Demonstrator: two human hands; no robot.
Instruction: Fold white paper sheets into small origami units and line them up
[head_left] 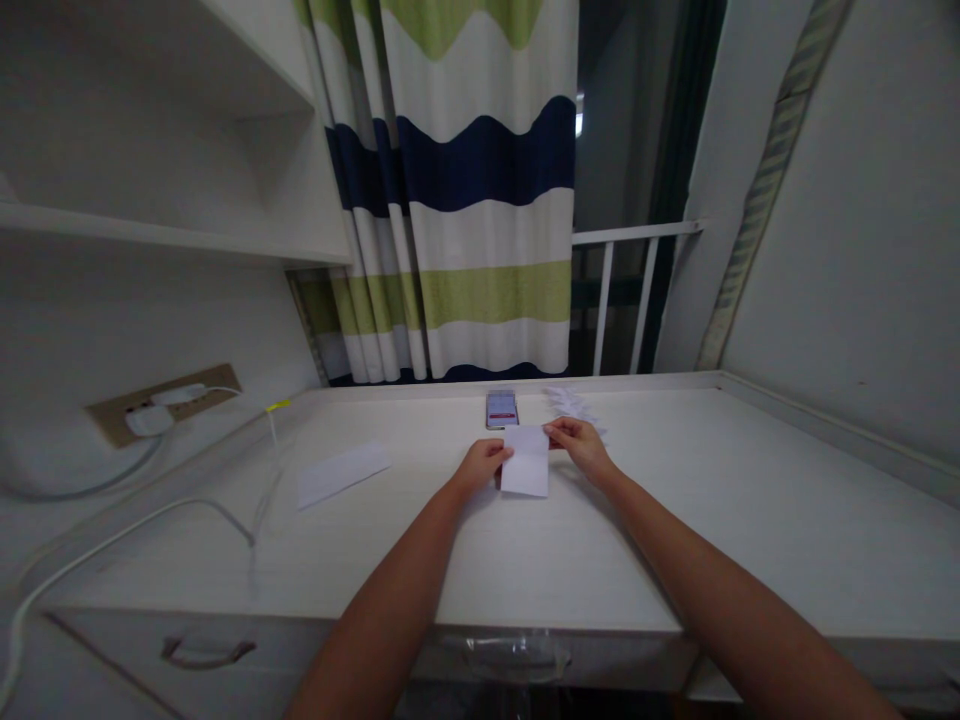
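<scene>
A small white sheet of paper (526,464) is held up above the desk between my two hands. My left hand (482,465) pinches its left edge, thumb on the front. At the top right corner, my right hand (579,446) grips it between thumb and fingertips. Just behind the sheet lies a phone (502,408) with its screen lit. Several folded white paper pieces (571,402) sit in a row behind my right hand, which partly hides them. Off to the left, another white paper sheet (343,474) rests flat on the desk.
The white desk (750,510) runs back to a striped curtain (487,230) and a white railing (637,236). White cables (135,525) trail over the left side from a wall socket (163,404). Shelves (172,232) overhang the left; a drawer handle (208,655) is below.
</scene>
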